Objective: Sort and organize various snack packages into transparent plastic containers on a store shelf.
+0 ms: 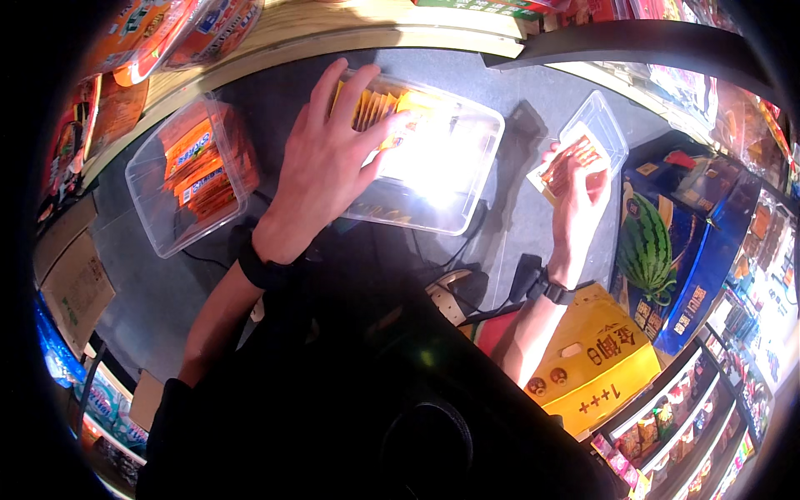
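Observation:
My left hand (334, 147) reaches over a clear plastic bin (431, 226), fingers apart, its upper fingertips at the far-left rim. Under those fingers stands a row of yellow-orange packets (377, 106); strong glare washes out the bin's right part. At the right, my right hand (580, 187) grips a snack packet (565, 164) with a red-brown pattern and pale edges. Just behind that packet is a small clear plastic container (599, 119); whether my fingers also hold it, I cannot tell. Another clear bin (147, 190), left of my left hand, contains several orange packets (197, 165).
Grey floor (269, 78) lies under the bins. A wooden shelf edge (375, 39) curves along the far side. To the right are a blue carton (706, 244) with a watermelon picture and a yellow carton (600, 369). Cables and a power strip (447, 300) lie near my body.

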A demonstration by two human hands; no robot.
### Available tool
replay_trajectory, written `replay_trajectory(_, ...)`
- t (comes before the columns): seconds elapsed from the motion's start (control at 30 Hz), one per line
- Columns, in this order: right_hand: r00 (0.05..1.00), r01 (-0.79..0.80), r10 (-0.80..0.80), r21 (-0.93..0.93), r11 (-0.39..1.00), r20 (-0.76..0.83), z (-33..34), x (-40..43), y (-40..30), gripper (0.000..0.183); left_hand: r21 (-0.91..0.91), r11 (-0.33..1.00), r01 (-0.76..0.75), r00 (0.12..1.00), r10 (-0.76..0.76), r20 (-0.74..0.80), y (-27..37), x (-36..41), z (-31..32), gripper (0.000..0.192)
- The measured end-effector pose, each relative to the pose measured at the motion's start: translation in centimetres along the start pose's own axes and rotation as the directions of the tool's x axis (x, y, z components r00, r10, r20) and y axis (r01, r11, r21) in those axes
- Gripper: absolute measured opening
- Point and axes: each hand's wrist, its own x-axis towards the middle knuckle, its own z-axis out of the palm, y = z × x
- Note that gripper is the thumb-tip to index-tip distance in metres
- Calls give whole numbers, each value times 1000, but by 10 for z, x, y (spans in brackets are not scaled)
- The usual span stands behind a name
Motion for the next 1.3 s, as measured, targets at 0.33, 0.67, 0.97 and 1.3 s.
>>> replay_trajectory(0.33, 966, -141, 90, 202, 969, 244, 50, -27, -47, 33, -65, 998, 10, 999, -13, -40, 1, 1, 1, 51)
replay_trajectory(0.67, 810, 274, 70, -482, 832, 582, 88, -66, -82, 57, -9, 999, -38, 998, 37, -56, -1, -1, 1, 54)
replay_trajectory(0.97, 986, 146, -8, -846, 514, 165, 149, -66, -57, 51, -16, 999, -46, 997, 45, -69, 1, 1, 0, 53)
replay_trajectory(1.3, 896, 250, -49, -410, 877, 442, 147, -60, -9, 56, -54, 998, -22, 997, 19, -68, 0, 2, -2, 73)
